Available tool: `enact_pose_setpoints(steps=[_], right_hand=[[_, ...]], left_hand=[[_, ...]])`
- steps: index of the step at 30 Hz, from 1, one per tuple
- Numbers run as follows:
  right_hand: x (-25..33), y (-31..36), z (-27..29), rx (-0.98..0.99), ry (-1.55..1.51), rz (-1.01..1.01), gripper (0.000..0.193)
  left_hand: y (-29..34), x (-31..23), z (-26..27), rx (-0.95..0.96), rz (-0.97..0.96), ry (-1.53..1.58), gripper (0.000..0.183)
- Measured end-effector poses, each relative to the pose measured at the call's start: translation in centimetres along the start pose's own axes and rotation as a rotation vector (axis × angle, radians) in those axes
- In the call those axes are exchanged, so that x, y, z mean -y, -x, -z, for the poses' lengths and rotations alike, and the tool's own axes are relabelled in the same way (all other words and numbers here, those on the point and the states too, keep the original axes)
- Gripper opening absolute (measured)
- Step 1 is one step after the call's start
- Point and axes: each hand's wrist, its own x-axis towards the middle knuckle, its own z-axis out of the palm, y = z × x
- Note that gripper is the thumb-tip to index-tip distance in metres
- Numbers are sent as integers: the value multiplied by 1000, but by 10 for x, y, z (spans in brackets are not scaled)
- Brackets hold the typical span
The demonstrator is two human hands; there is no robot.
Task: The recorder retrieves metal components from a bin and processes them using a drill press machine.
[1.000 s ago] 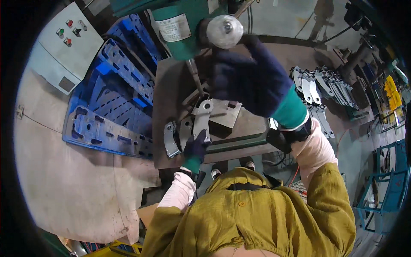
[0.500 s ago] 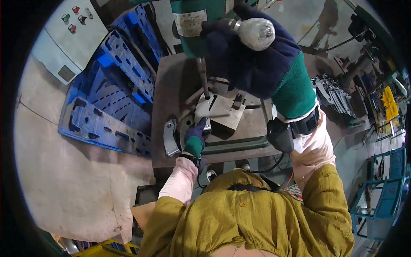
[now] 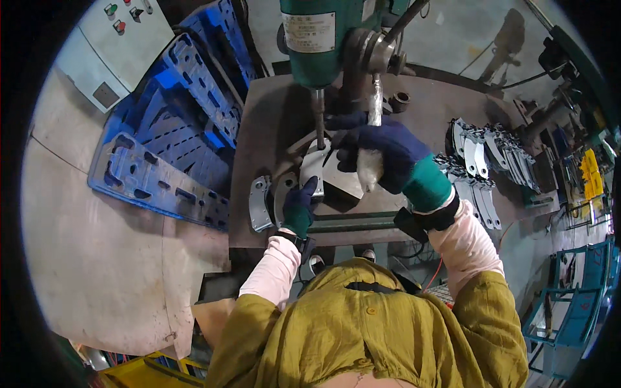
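Note:
My gloved left hand (image 3: 300, 205) is closed on the near end of a curved metal plate (image 3: 313, 169), which lies under the spindle (image 3: 319, 119) of a green drill press (image 3: 315, 45). The spindle's lower end meets the plate's far part. In my gloved right hand (image 3: 394, 152) is the press's feed lever (image 3: 374, 103), wrapped in clear plastic. Its far end joins the press's hub, and its tip sticks out below my fingers. A flat metal block (image 3: 343, 179) sits just right of the plate. Left of my left hand lie two curved metal pieces, one a shiny bracket (image 3: 260, 204).
Several curved metal plates (image 3: 479, 161) are heaped on the table's right side. Blue plastic pallets (image 3: 162, 174) stand at the left below a control box (image 3: 123, 45) with buttons. A teal rack (image 3: 572, 284) and yellow parts (image 3: 590, 174) are at the far right.
My right hand has come down and toward me, swinging the lever from high up to hanging down. My left hand stays on the plate. More of the plate heap shows now.

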Motion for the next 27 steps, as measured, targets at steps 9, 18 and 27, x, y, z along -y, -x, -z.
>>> enact_pose_setpoints(steps=[9,18,27], right_hand=[[-59,-41,60,-535,493,158,27],[-72,-61,88,-767,969,527,20],[-66,-68,87,-918,1196,702,17]], left_hand=[[-48,21,13,-119,35,-808,67],[-18,12,2,-60,2,-200,64],[0,-7,-5,-99,39,-137,61]])
